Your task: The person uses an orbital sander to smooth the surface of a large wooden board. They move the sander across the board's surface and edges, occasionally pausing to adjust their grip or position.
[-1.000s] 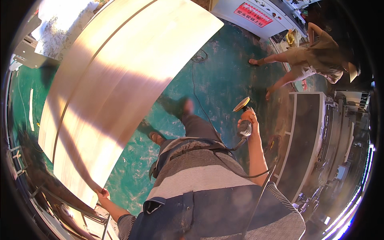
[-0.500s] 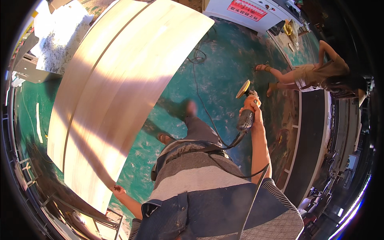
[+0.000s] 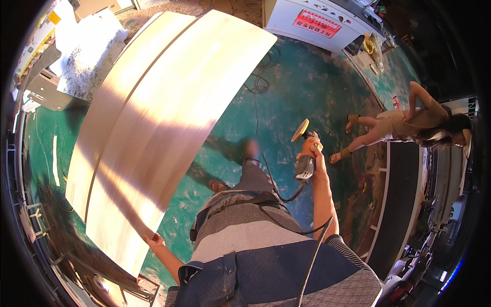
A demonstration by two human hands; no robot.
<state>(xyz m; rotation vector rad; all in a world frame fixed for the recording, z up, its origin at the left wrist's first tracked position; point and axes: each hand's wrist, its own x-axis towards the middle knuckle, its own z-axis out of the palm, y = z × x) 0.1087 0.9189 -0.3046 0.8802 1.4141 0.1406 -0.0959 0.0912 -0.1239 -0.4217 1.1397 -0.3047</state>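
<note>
My right hand (image 3: 318, 153) is closed round the body of an orange and black angle grinder (image 3: 306, 165), held up off the floor. Its round pad (image 3: 300, 131) with a yellow rim points up and to the left. A black cord (image 3: 291, 197) runs from the tool's end back over my clothes. On my left lies a large pale wood panel (image 3: 169, 123), with a narrower wood panel (image 3: 115, 102) beside it across a dark gap. At the near right edge of the large panel, my left hand (image 3: 156, 240) touches the wood with its fingers stretched out.
To the right another person (image 3: 404, 120) walks on the green floor (image 3: 307, 82). A white cabinet (image 3: 317, 25) with a red sign stands at the far side. Loose cable (image 3: 258, 84) lies on the floor beyond my feet. A long dark panel (image 3: 396, 194) lies at right.
My right hand and the grinder have shifted slightly left and down in view. The other person's legs have changed stride. My left hand stays at the panel edge, its fingers looking straighter.
</note>
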